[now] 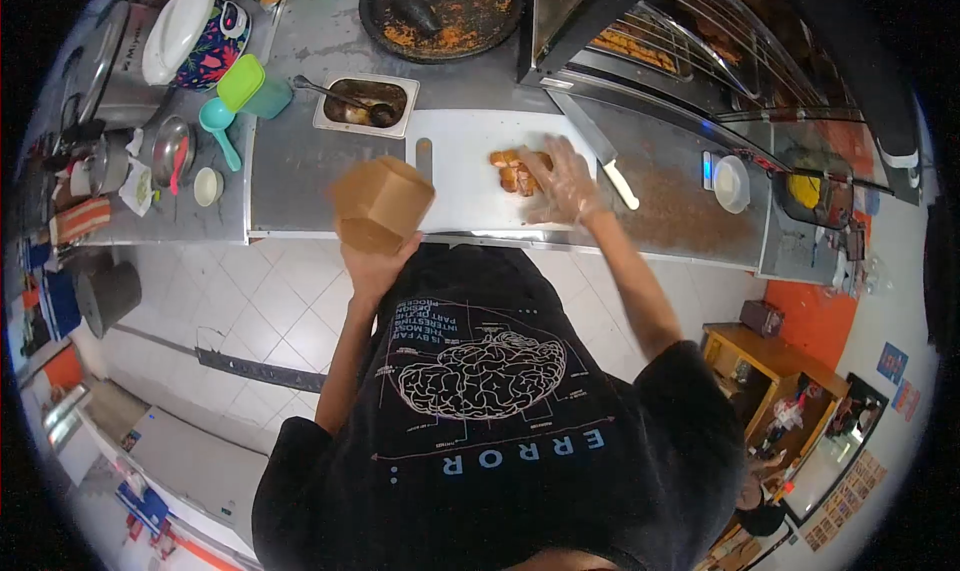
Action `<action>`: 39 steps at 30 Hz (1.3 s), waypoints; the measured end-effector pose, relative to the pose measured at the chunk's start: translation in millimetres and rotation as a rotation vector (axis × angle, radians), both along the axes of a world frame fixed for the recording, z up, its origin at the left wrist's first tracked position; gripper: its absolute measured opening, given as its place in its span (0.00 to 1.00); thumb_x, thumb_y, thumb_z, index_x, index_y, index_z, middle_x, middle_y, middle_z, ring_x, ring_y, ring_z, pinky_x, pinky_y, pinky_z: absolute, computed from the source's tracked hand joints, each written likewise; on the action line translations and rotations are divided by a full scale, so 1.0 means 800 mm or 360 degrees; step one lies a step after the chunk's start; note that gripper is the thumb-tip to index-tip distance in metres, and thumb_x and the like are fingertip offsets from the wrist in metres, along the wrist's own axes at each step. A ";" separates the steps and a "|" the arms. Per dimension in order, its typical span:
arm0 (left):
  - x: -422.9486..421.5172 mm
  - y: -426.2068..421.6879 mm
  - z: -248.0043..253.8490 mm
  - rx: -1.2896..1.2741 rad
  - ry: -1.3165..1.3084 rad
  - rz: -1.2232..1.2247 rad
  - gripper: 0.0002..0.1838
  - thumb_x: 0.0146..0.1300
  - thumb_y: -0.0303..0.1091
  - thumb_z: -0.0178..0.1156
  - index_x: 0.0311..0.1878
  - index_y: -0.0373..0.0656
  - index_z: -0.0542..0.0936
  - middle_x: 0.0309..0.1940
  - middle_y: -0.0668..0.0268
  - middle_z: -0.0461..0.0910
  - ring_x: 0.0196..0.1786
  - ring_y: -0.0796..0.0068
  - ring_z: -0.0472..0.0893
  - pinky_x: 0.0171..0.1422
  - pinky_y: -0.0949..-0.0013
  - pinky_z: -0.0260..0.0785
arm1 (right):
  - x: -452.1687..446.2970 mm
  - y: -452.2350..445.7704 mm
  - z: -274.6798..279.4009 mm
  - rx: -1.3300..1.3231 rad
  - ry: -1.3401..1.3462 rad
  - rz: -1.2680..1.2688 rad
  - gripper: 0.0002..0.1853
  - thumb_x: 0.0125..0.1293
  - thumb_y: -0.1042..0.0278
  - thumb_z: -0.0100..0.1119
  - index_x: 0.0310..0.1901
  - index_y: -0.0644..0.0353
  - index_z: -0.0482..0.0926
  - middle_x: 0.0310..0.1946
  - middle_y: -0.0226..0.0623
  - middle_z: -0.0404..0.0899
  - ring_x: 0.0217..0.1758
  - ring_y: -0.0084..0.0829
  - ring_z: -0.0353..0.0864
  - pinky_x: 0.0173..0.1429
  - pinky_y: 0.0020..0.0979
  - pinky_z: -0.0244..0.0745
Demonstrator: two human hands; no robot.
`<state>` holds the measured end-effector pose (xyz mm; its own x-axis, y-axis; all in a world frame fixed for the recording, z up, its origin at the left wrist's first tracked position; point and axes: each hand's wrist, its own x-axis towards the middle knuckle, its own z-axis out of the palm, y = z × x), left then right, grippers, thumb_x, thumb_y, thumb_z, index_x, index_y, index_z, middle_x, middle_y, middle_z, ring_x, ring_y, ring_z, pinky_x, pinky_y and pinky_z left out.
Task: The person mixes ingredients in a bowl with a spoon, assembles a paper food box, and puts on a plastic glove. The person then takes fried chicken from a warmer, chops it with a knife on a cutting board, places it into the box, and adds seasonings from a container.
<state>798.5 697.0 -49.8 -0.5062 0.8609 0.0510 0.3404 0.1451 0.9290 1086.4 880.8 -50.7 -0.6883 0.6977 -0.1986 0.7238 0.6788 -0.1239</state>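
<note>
My left hand holds a brown paper food box from below, at the front edge of the counter; most of its fingers are hidden behind the box. On the white cutting board lies a small cluster of chopped browned meat pieces. My right hand, in a clear plastic glove, is over the board at the right side of the meat, fingers apart. Whether its fingertips touch the pieces I cannot tell. A knife with a white handle lies slanted along the board's right edge.
Behind the board stand a metal tray with a ladle and a large dark stone mortar. A glass-fronted display case rises at the back right. A white bowl is at right; a turquoise dipper and green-lidded container are at left.
</note>
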 end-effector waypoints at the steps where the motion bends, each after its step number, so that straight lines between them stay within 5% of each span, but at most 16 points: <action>1: 0.007 0.002 0.001 -0.0041 -0.0064 -0.0087 0.54 0.40 0.36 0.82 0.65 0.33 0.54 0.56 0.53 0.69 0.59 0.61 0.72 0.62 0.63 0.69 | -0.001 0.019 0.000 -0.0093 -0.0219 0.0266 0.52 0.47 0.42 0.71 0.72 0.48 0.58 0.74 0.48 0.49 0.74 0.56 0.52 0.69 0.60 0.59; 4: 0.027 0.006 0.002 0.0003 0.0164 -0.0082 0.50 0.39 0.40 0.82 0.62 0.32 0.61 0.54 0.52 0.72 0.56 0.59 0.76 0.58 0.61 0.70 | -0.038 0.055 0.023 -0.0495 -0.0512 0.0652 0.50 0.48 0.43 0.71 0.72 0.40 0.58 0.75 0.49 0.43 0.77 0.55 0.47 0.70 0.65 0.55; 5: 0.036 0.005 0.004 0.0004 0.0179 -0.0060 0.50 0.39 0.40 0.82 0.62 0.32 0.61 0.54 0.52 0.72 0.56 0.59 0.76 0.58 0.61 0.70 | -0.040 0.057 0.000 -0.0295 -0.0600 0.0866 0.43 0.53 0.45 0.67 0.71 0.29 0.59 0.75 0.46 0.46 0.76 0.56 0.49 0.69 0.66 0.56; 8: 0.067 0.002 0.013 -0.0023 0.0189 0.0047 0.49 0.39 0.41 0.81 0.61 0.33 0.63 0.54 0.52 0.71 0.55 0.57 0.76 0.59 0.60 0.70 | -0.060 0.053 -0.056 -0.0487 -0.0552 0.0684 0.35 0.60 0.48 0.60 0.69 0.24 0.60 0.73 0.41 0.51 0.73 0.54 0.55 0.67 0.64 0.60; 9: 0.078 -0.002 0.016 -0.0105 0.0281 0.0116 0.49 0.38 0.41 0.81 0.61 0.33 0.63 0.54 0.53 0.71 0.56 0.57 0.75 0.60 0.60 0.69 | -0.047 0.060 -0.058 -0.0168 -0.0657 0.1300 0.32 0.64 0.61 0.56 0.68 0.20 0.60 0.74 0.43 0.44 0.69 0.61 0.58 0.54 0.60 0.77; 12: 0.113 -0.016 0.015 -0.0166 0.0152 0.0315 0.50 0.37 0.41 0.81 0.61 0.33 0.63 0.55 0.53 0.69 0.57 0.57 0.74 0.62 0.60 0.68 | -0.046 0.079 -0.123 -0.0545 -0.0528 0.1278 0.26 0.65 0.59 0.55 0.64 0.21 0.65 0.72 0.45 0.46 0.66 0.60 0.62 0.52 0.60 0.78; 16: 0.151 -0.033 0.005 -0.0243 0.0103 0.0494 0.49 0.37 0.41 0.81 0.61 0.32 0.64 0.56 0.53 0.68 0.58 0.58 0.73 0.63 0.60 0.67 | -0.035 0.076 -0.098 -0.0350 -0.0522 0.1631 0.22 0.66 0.60 0.53 0.61 0.25 0.68 0.70 0.47 0.49 0.64 0.59 0.65 0.51 0.57 0.79; 18: 0.162 -0.033 0.003 -0.0238 0.0115 0.0534 0.49 0.37 0.41 0.81 0.61 0.32 0.64 0.56 0.53 0.68 0.58 0.58 0.73 0.63 0.60 0.67 | -0.017 0.072 -0.105 0.0094 -0.0193 0.1622 0.13 0.64 0.58 0.54 0.50 0.34 0.74 0.61 0.44 0.60 0.62 0.58 0.65 0.52 0.50 0.78; 25: 0.171 0.000 0.000 -0.0274 0.0141 0.0548 0.49 0.38 0.41 0.81 0.61 0.31 0.64 0.56 0.51 0.68 0.59 0.55 0.73 0.63 0.60 0.67 | -0.002 0.086 -0.115 -0.0084 -0.0152 0.1728 0.08 0.61 0.55 0.57 0.41 0.41 0.78 0.65 0.43 0.59 0.63 0.53 0.67 0.50 0.48 0.80; 28: 0.162 0.023 0.003 -0.0287 0.0111 0.0359 0.50 0.38 0.38 0.81 0.62 0.30 0.62 0.55 0.49 0.70 0.59 0.51 0.73 0.63 0.58 0.67 | 0.002 0.086 -0.098 -0.0218 -0.0112 0.1389 0.09 0.61 0.55 0.58 0.38 0.47 0.80 0.60 0.44 0.67 0.62 0.47 0.69 0.46 0.49 0.79; 30: 0.154 0.042 0.006 -0.0308 0.0030 0.0239 0.51 0.37 0.37 0.81 0.63 0.30 0.61 0.54 0.47 0.71 0.59 0.49 0.73 0.63 0.57 0.67 | -0.013 0.092 -0.038 -0.1423 -0.0186 0.0120 0.11 0.63 0.62 0.58 0.44 0.55 0.76 0.40 0.45 0.77 0.47 0.43 0.78 0.53 0.44 0.74; 31: 0.150 0.051 0.011 -0.0429 0.0271 0.0106 0.51 0.36 0.36 0.80 0.62 0.30 0.61 0.52 0.46 0.72 0.58 0.47 0.73 0.62 0.55 0.68 | -0.003 0.096 -0.054 -0.1420 -0.0189 0.0124 0.11 0.63 0.62 0.58 0.44 0.55 0.76 0.40 0.45 0.77 0.47 0.43 0.78 0.53 0.44 0.74; 33: 0.141 0.062 -0.001 -0.0526 0.0684 -0.0048 0.50 0.33 0.33 0.79 0.60 0.32 0.63 0.51 0.45 0.72 0.55 0.45 0.73 0.59 0.52 0.69 | 0.028 0.107 -0.099 -0.0572 0.0779 0.0734 0.08 0.61 0.72 0.59 0.42 0.57 0.75 0.32 0.39 0.78 0.36 0.33 0.79 0.48 0.39 0.75; 34: 0.138 0.068 0.000 -0.0522 0.0688 -0.0047 0.50 0.33 0.33 0.79 0.60 0.32 0.63 0.51 0.45 0.72 0.55 0.45 0.73 0.59 0.52 0.69 | 0.031 0.112 -0.093 -0.0566 0.0781 0.0735 0.08 0.61 0.72 0.59 0.42 0.57 0.75 0.32 0.39 0.78 0.36 0.33 0.79 0.48 0.39 0.75; 36: 0.139 0.081 -0.002 -0.0605 0.0852 -0.0231 0.49 0.35 0.33 0.78 0.61 0.33 0.62 0.51 0.45 0.72 0.55 0.43 0.73 0.56 0.53 0.71 | 0.039 0.118 -0.083 -0.2077 0.0767 -0.0375 0.11 0.57 0.81 0.60 0.39 0.58 0.72 0.34 0.33 0.77 0.33 0.25 0.76 0.44 0.32 0.76; 39: 0.143 0.103 -0.002 -0.0505 0.0995 -0.0368 0.48 0.34 0.34 0.78 0.61 0.33 0.62 0.50 0.45 0.72 0.54 0.43 0.73 0.56 0.53 0.71 | 0.054 0.118 -0.098 -0.1518 0.1310 -0.0149 0.12 0.57 0.83 0.60 0.38 0.57 0.69 0.33 0.30 0.76 0.36 0.22 0.76 0.42 0.28 0.76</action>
<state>913.0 779.4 -51.4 -0.2680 0.9634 0.0011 0.8470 0.2350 0.4768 1129.7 975.1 -129.2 -0.8031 0.5662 -0.1858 0.2399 0.0218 -0.9705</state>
